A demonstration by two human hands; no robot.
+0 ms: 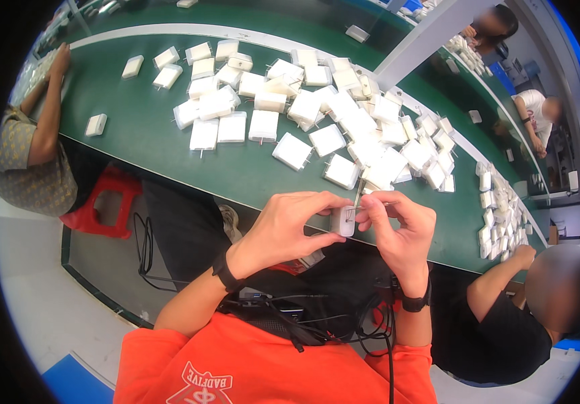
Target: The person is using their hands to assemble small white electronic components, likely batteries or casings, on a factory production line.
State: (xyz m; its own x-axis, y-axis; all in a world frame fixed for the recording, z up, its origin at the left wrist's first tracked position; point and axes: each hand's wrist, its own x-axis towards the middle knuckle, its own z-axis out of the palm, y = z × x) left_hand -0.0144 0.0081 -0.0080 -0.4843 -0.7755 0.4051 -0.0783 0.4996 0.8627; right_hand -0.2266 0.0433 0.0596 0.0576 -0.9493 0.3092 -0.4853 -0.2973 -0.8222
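Observation:
My left hand point(292, 225) grips a small white charger case point(343, 221) between thumb and fingers, just past the table's near edge. Thin dark wires show at the case's end, which faces my right hand. Close beside it, my right hand point(397, 225) pinches a thin metal tool point(358, 193), its tip partly hidden by the fingers. Whether the tool touches the wires I cannot tell. Beyond both hands lies a loose pile of similar white cases point(283, 87), many with thin pins or wires sticking out.
The green table point(162, 158) curves across, with a pale rail point(169, 29) along its far side. A grey post point(414, 44) rises behind the pile. More cases point(495, 209) lie near a person in black point(505, 330) at right. Another person point(34, 158) sits left, by a red stool point(112, 202).

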